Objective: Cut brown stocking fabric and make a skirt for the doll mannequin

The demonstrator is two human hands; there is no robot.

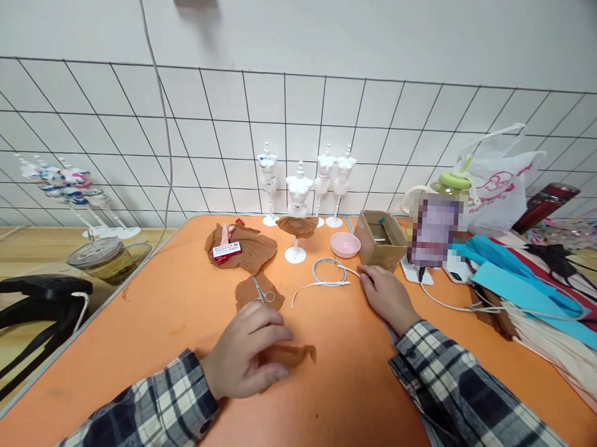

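My left hand (244, 351) rests on the orange table (182, 337), its fingers curled and pinching a small piece of brown fabric (296, 352). My right hand (387, 295) lies flat further right, fingertips touching the end of a white cord (328, 273) coiled on the table. Small scissors (262, 292) lie on another brown fabric scrap (247, 291) just beyond my left hand. A white mini mannequin (298, 203) wearing a brown skirt stands behind them.
A larger brown fabric pile with a red-and-white packet (225, 251) lies at the back left. Three bare mannequins (325, 178), a pink bowl (345, 244) and a cardboard box (380, 238) stand by the wire grid. Blue and red fabrics (520, 282) fill the right; a glass jar (104, 257) sits left.
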